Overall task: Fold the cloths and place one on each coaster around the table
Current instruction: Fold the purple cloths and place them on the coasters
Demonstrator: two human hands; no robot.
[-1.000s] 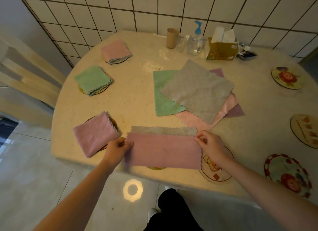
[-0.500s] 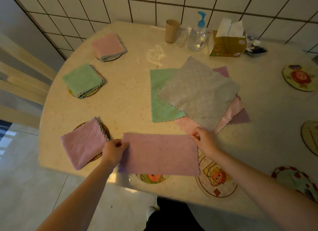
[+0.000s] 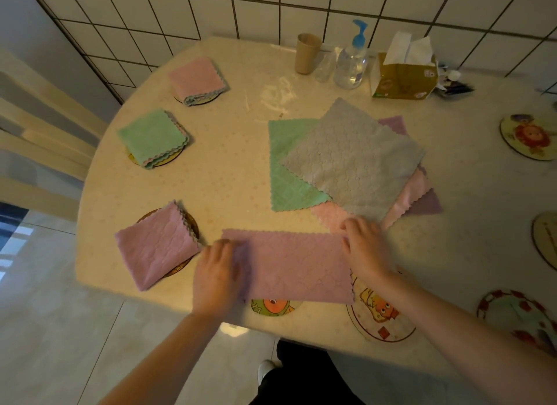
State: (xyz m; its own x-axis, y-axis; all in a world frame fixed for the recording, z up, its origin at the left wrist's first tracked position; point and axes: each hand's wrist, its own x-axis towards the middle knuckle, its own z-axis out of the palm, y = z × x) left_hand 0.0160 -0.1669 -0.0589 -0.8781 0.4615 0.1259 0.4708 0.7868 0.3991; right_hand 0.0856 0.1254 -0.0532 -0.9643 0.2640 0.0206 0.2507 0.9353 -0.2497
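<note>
Cloth (image 3: 297, 266), mauve, lies folded once into a long rectangle at the lower centre of the frame, partly covering a coaster (image 3: 275, 307) at the table edge (image 3: 99, 287). Your left hand (image 3: 217, 276) sits on its left short end, fingers curled over the fabric; whether they pinch it, you cannot tell through the blur. Your right hand (image 3: 366, 248) rests at the upper right corner, fingertips down on the scalloped edge. Judged soft, light and limp: it will sag if lifted by one corner, and the layers may slide apart. Take both layers together at the short end, near the corners. Unfolded stack (image 3: 355, 154) waits at centre. Three folded cloths already sit on coasters at left.
</note>
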